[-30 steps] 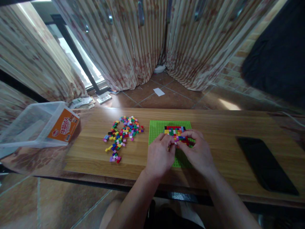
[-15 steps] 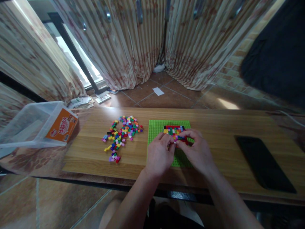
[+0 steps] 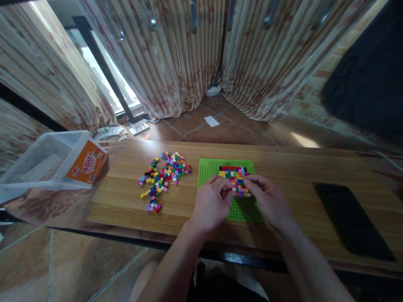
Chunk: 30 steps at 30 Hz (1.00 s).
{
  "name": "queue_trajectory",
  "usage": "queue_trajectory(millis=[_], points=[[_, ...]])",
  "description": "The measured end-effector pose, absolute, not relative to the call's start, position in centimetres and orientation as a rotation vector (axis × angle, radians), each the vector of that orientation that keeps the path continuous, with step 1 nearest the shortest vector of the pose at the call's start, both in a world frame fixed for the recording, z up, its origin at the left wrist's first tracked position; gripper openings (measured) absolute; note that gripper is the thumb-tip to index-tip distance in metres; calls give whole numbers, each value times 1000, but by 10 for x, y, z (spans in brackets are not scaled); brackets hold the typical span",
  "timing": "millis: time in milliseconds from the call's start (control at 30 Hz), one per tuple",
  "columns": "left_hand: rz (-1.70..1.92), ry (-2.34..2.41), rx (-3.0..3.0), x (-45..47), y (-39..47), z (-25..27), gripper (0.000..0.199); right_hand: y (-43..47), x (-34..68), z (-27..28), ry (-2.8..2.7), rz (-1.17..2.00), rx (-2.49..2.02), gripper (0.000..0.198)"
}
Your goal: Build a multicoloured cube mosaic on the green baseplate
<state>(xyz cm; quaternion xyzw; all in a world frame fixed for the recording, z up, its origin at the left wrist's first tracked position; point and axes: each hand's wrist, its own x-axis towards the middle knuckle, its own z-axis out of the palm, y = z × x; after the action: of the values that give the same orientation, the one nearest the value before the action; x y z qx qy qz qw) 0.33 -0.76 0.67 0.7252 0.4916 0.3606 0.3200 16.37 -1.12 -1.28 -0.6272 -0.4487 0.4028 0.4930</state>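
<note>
A green studded baseplate (image 3: 208, 167) lies on the wooden table, bearing a many-coloured block of small toy bricks (image 3: 236, 174) with red and black ones along its far edge. My left hand (image 3: 212, 203) covers the plate's left part, fingers curled into a pinch at the block's near left side. Whatever those fingertips hold is hidden. At the block's right edge is my right hand (image 3: 270, 201), thumb and fingers drawn together; I cannot make out anything between them. Loose bricks (image 3: 170, 170) in many colours lie scattered left of the plate.
A clear plastic box (image 3: 52, 157) with an orange label lies at the table's left end. To the right is a flat black object (image 3: 352, 220), like a phone. Beyond the wooden tabletop (image 3: 292, 167) are curtains (image 3: 176, 67) and a tiled floor with papers (image 3: 211, 121).
My right hand has drawn back to the right from the block's near side, uncovering more bricks. My left hand stays at the block's left. The whole view has shifted slightly.
</note>
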Motion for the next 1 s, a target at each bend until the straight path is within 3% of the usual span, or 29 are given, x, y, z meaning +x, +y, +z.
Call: queue_trajectory(millis=[300,533,1000], points=[[947,1625,1886,-43,5,9,16,-11,164,-14,-1095,941,-1641,39],[496,2185,1765,-102,17,13,3,-10,170,-21,-1161,874,-1683,42],[171,2297,1826,-91,15,14,17,-8,167,-17,-1202,803,-1721,37]])
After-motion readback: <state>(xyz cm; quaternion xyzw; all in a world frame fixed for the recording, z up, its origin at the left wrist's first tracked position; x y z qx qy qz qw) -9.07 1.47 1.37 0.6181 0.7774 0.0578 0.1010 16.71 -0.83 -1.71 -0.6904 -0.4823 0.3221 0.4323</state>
